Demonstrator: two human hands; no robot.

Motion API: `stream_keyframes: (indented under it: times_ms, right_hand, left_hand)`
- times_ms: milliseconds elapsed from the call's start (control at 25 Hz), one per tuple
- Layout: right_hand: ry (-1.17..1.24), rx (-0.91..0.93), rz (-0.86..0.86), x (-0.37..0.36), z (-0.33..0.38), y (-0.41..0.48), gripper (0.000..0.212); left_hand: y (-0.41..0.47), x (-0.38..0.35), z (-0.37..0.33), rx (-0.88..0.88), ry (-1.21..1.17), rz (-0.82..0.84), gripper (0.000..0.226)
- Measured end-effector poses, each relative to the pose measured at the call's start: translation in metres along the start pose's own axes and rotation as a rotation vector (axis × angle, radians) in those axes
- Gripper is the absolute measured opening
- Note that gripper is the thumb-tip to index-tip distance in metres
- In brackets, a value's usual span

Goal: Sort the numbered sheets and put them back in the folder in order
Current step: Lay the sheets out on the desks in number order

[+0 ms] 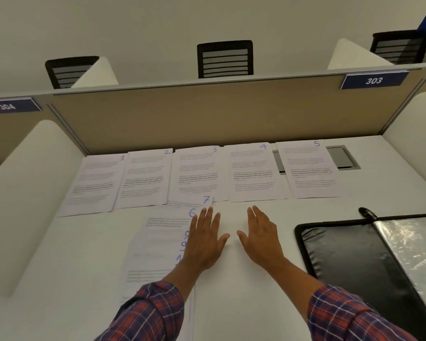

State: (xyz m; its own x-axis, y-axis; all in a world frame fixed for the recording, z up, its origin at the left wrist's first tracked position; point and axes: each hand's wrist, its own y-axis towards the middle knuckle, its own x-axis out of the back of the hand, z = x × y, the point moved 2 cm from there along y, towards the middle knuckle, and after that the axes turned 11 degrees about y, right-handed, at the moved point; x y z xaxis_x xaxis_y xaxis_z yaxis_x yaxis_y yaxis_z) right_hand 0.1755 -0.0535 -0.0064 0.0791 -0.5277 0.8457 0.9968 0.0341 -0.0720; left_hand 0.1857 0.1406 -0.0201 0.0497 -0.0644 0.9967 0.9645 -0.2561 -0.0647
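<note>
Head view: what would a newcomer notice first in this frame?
The row of sheets numbered 1 to 5 lies along the partition. In front, both hands are spread flat: the left hand at the edge of a fanned stack topped by sheet 6, the right hand on bare desk. A black folder lies open at right.

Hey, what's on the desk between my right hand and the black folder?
Nothing. The head view shows only bare white desk between the right hand and the folder.
</note>
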Motion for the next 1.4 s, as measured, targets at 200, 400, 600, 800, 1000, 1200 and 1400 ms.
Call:
stream_keyframes:
  times_ms: [200,400,600,800,1000,1200,1400]
  right_hand:
    - [0.056,0.046,0.088,-0.044,0.062,-0.002,0.068]
    - [0.132,0.016,0.132,-0.064,0.097,0.018,0.06]
    - [0.206,-0.083,0.147,-0.077,0.115,0.047,0.058]
    - [0.239,-0.348,0.176,-0.082,0.129,0.069,0.044]
    - [0.419,-0.46,0.139,-0.088,0.137,0.069,0.022]
    - [0.581,-0.426,0.025,-0.077,0.144,0.063,0.022]
    - [0.714,-0.369,-0.184,-0.035,0.148,0.05,0.019]
  left_hand:
    - [-0.035,-0.016,0.081,0.069,0.001,0.006,0.091]
    - [-0.05,-0.026,0.12,0.096,-0.034,0.038,0.093]
    - [-0.056,-0.045,0.136,0.091,-0.069,0.021,0.092]
    - [-0.059,-0.051,0.137,0.096,-0.086,0.002,0.093]
    - [-0.06,-0.052,0.139,0.093,-0.094,-0.013,0.086]
    - [-0.063,-0.051,0.139,0.1,-0.118,-0.027,0.078]
    - [-0.066,-0.049,0.14,0.094,-0.172,-0.038,0.078]
